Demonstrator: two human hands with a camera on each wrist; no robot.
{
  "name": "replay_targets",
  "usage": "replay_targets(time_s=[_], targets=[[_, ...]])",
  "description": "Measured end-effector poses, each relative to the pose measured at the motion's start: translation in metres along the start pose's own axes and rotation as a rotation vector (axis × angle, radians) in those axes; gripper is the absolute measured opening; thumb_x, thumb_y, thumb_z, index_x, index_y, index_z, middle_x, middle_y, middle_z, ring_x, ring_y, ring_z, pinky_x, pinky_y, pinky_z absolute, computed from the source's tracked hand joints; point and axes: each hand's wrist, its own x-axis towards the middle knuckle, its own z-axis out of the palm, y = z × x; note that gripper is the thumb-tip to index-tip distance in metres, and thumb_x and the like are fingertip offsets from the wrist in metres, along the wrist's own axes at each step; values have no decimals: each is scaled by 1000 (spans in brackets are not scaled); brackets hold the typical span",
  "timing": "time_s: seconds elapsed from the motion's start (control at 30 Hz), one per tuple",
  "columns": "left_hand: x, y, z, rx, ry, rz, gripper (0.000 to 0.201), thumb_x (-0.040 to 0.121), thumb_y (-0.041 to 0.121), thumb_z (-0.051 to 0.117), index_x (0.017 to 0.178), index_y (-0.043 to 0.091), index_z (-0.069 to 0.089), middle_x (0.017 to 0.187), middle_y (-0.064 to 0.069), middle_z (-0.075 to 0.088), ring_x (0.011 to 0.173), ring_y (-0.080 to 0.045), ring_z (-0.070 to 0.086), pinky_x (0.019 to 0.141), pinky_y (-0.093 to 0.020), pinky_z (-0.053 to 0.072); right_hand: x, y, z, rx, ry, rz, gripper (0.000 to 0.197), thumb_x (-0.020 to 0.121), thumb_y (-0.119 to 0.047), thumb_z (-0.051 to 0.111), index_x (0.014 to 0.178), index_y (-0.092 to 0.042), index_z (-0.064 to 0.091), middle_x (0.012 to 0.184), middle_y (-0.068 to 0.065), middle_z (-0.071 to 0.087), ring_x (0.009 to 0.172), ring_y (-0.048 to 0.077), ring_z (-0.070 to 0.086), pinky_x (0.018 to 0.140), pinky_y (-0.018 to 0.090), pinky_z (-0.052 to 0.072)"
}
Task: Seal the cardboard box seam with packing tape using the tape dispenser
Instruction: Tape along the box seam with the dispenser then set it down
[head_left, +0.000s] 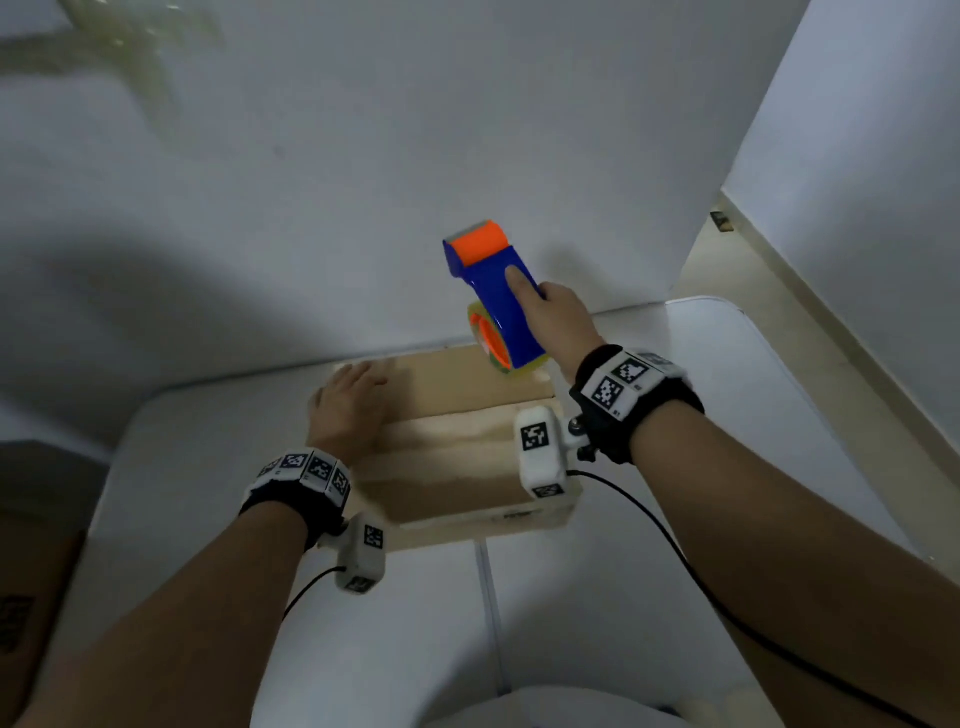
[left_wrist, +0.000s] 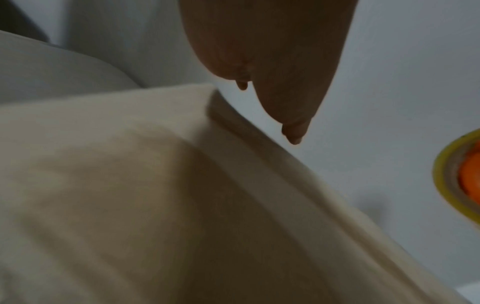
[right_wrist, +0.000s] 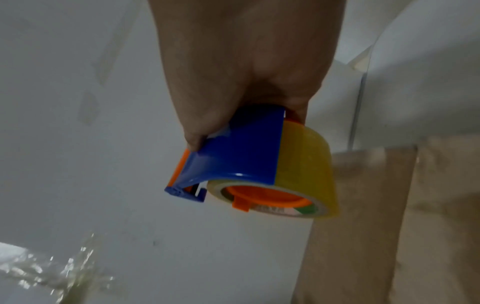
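Note:
A closed cardboard box (head_left: 457, 447) lies on the white table (head_left: 623, 597) against the wall, its seam running left to right. My left hand (head_left: 345, 402) rests flat on the box's left end, fingers straight; from the left wrist view the fingers (left_wrist: 272, 82) reach past the box edge (left_wrist: 155, 185). My right hand (head_left: 553, 317) grips a blue and orange tape dispenser (head_left: 491, 291) with a yellowish tape roll (head_left: 491, 343), held above the box's far right corner. In the right wrist view the dispenser (right_wrist: 233, 156) and roll (right_wrist: 303, 170) hang clear of the box (right_wrist: 376, 216).
The white wall (head_left: 363, 182) rises directly behind the box. Crumpled used tape (head_left: 140, 31) sticks on the wall at upper left, also in the right wrist view as shiny tape (right_wrist: 52, 273). A brown carton (head_left: 26, 597) stands left of the table. Floor (head_left: 727, 270) shows to the right.

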Motion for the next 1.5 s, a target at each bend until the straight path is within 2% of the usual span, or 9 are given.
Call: replay_targets(time_s=[0.1, 0.17, 0.3, 0.47, 0.67, 0.93, 1.27, 1.37, 1.5], targets=[[-21, -33, -1, -46, -20, -140, 60, 91, 50, 47, 145, 30, 31, 158, 3, 21, 146, -20, 20, 115, -47, 18, -6, -8, 34, -127, -108, -10, 57, 90, -63, 40, 58, -16, 38, 60, 2, 49, 56, 20, 46, 51, 28, 31], [-34, -48, 0, -278, -38, -220, 67, 91, 52, 48, 148, 25, 25, 159, 0, 19, 146, -20, 22, 118, -44, 18, -12, -11, 54, -235, -187, -19, 60, 90, -65, 37, 55, -17, 36, 56, 2, 47, 54, 20, 46, 52, 28, 31], [-46, -69, 7, -595, -24, -307, 55, 97, 42, 44, 148, 25, 29, 146, -7, 45, 135, -25, 42, 107, -29, 30, -22, -13, 89, -381, -302, -19, 59, 89, -66, 38, 60, -15, 45, 57, 1, 53, 53, 18, 51, 51, 25, 35], [-42, -63, 21, -802, 40, -351, 48, 100, 37, 36, 144, 17, 37, 151, -1, 39, 140, -16, 35, 115, -27, 24, -22, -12, 115, -433, -334, -24, 60, 86, -68, 42, 66, -13, 50, 60, 7, 57, 53, 21, 53, 53, 26, 37], [-36, -60, 31, -759, 2, -265, 51, 97, 39, 34, 147, 28, 30, 148, 0, 43, 136, -20, 41, 111, -33, 32, -17, -21, 123, -681, -374, -110, 65, 84, -71, 41, 73, -9, 56, 75, 13, 63, 66, 25, 59, 59, 28, 40], [-38, -62, 38, -781, 69, -250, 48, 101, 27, 37, 148, 27, 30, 150, 2, 40, 138, -17, 38, 106, -18, 26, -2, -30, 130, -899, -474, -168, 73, 83, -74, 39, 94, -6, 66, 84, 9, 64, 80, 24, 63, 65, 28, 42], [-24, -67, 24, -724, 49, -226, 50, 97, 4, 41, 144, 22, 39, 134, -13, 57, 123, -30, 54, 99, -30, 42, 4, -34, 145, -985, -538, -181, 64, 84, -73, 37, 67, -13, 54, 63, 2, 52, 62, 18, 52, 61, 27, 38], [-19, -75, 27, -870, 51, -166, 44, 100, 14, 43, 144, 18, 40, 145, -4, 45, 137, -19, 41, 102, -10, 29, 4, -28, 149, -971, -545, -157, 60, 84, -73, 36, 65, -18, 51, 64, 1, 54, 59, 15, 52, 62, 26, 39], [-16, -78, 26, -785, 2, -170, 46, 100, 28, 42, 146, 23, 36, 143, 8, 44, 131, -4, 39, 102, -11, 26, 7, -17, 149, -944, -509, -138, 59, 83, -74, 38, 76, -18, 57, 76, 3, 61, 67, 18, 56, 63, 26, 40]])
